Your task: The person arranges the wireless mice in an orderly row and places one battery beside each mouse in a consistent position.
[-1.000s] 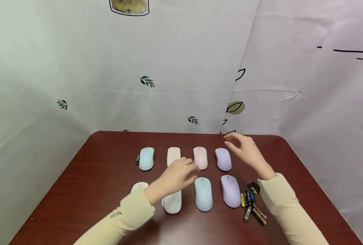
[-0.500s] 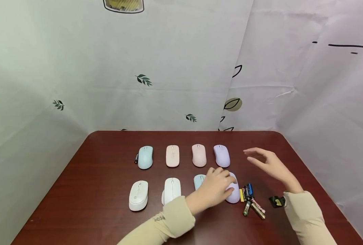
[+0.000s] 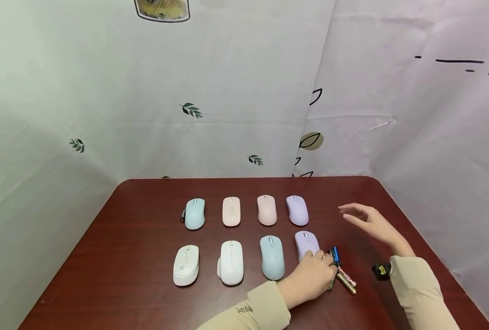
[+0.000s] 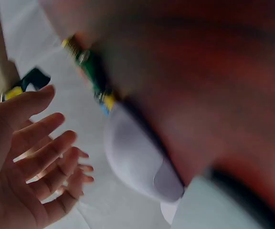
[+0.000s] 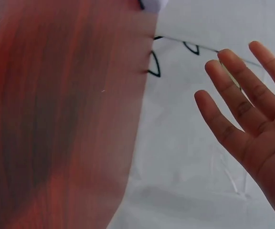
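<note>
My left hand (image 3: 310, 276) is over the front edge of a lilac mouse (image 3: 306, 244) and the left side of a small pile of batteries (image 3: 346, 280), hiding part of both. In the left wrist view its fingers (image 4: 42, 157) are loosely bent with nothing between them; the lilac mouse and batteries appear beside it. My right hand (image 3: 372, 224) is held in the air over the right part of the table. Its fingers (image 5: 245, 112) are spread and relaxed in the right wrist view, the palm bare.
Computer mice stand in two rows on the dark red table (image 3: 116, 256): light blue (image 3: 195, 214), cream (image 3: 231, 211), pink (image 3: 267, 211) and lilac (image 3: 297, 211) behind; white (image 3: 186, 266), another white (image 3: 232, 263) and blue (image 3: 272, 258) in front. A dark battery (image 3: 183, 215) lies far left.
My left hand has swept right, from above the white mouse across the blue one to the lilac mouse and batteries. My right hand has drawn right, away from the rear lilac mouse.
</note>
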Motion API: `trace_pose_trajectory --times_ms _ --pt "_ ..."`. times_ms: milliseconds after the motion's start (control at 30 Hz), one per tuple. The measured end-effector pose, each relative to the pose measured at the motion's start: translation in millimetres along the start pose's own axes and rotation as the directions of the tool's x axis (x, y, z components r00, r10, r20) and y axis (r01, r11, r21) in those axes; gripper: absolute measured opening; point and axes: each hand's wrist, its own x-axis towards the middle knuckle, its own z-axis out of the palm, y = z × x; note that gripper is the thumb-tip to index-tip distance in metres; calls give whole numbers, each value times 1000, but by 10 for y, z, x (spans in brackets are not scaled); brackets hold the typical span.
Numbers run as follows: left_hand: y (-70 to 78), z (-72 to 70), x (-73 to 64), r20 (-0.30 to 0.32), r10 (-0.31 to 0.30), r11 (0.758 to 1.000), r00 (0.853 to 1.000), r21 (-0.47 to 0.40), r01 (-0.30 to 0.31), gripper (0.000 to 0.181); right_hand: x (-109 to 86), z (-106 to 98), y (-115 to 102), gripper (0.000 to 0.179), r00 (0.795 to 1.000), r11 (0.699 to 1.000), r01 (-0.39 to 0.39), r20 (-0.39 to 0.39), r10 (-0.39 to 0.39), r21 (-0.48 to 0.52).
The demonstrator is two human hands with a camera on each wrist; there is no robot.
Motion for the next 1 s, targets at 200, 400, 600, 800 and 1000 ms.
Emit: trace_pose_trajectory --times_ms 200,400,600,800,1000 --pt "136 95 20 86 7 998 996 65 -13 21 -47 23 53 25 1000 996 -20 -9 20 -88" --pt "205 89 106 168 26 997 985 72 -39 13 -66 14 13 26 1000 992 -21 0 22 -122" --pt "204 92 178 208 41 998 977 40 -50 10 -57 0 -43 26 1000 991 -24 -8 23 -131" --pt "234 85 197 193 35 998 981 44 -44 12 -79 13 -60 27 1000 989 -24 -15 22 -147" --pt "256 97 191 152 42 998 987 43 -49 13 -76 20 -66 27 1000 988 -27 -9 26 -150"
